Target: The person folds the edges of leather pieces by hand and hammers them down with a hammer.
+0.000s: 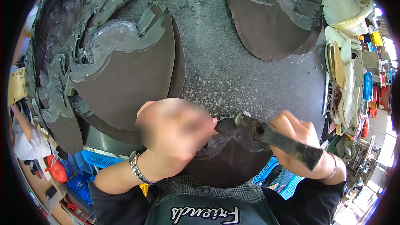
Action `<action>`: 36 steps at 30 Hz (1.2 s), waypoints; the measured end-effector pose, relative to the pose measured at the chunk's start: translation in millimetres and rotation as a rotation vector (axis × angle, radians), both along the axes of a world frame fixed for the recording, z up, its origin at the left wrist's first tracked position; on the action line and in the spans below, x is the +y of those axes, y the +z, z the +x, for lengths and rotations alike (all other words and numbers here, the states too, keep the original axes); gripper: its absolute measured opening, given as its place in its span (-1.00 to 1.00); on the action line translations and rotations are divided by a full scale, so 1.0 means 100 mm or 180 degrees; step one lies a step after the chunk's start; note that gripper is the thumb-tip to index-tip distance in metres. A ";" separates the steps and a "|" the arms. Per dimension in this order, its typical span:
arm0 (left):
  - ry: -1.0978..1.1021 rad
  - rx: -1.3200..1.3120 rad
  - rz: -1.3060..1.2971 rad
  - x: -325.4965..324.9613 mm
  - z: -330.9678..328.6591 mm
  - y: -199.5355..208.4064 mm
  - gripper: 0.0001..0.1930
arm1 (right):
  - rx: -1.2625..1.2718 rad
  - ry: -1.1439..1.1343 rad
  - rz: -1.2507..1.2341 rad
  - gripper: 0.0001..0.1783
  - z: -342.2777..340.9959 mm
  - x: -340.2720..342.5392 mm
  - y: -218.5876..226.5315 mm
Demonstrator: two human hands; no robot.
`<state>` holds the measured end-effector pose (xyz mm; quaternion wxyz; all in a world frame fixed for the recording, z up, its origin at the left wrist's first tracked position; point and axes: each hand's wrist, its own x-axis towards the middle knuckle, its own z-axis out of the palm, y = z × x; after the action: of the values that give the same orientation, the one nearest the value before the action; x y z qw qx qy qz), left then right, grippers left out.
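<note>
My right hand (296, 131) is closed round a hammer (287, 141) with a dark, worn metal head. The hammer's round face is over the top edge of a dark brown, flat, rounded piece (229, 164) at the table's near edge. Grey, glue-like smears cover the upper part of that piece. My left hand (177, 129) is at the piece's upper left edge, with a fingertip close to it. Most of the left hand is blurred, so its grip on the piece is unclear. A metal-banded watch (135, 166) is on my left wrist.
Similar brown pieces (129, 75) with smeared edges lie at left, beside a long overlapping row (62, 66). More brown pieces (271, 25) are at far right on the dark table (204, 29). Blue plastic baskets (287, 185) stand below the near edge. Pale cut pieces (343, 79) hang or lie at right.
</note>
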<state>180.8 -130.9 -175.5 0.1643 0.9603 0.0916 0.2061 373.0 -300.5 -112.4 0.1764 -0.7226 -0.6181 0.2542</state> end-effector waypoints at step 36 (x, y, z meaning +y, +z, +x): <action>0.0623 -0.0180 -0.0451 -0.15 -0.12 -0.05 -0.75 | -0.0115 0.0588 -0.0560 -0.55 -0.08 0.28 0.05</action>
<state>168.6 -146.0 -180.4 0.2134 0.9265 0.1945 0.2412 364.7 -272.6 -107.1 0.0771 -0.6798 -0.6604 0.3095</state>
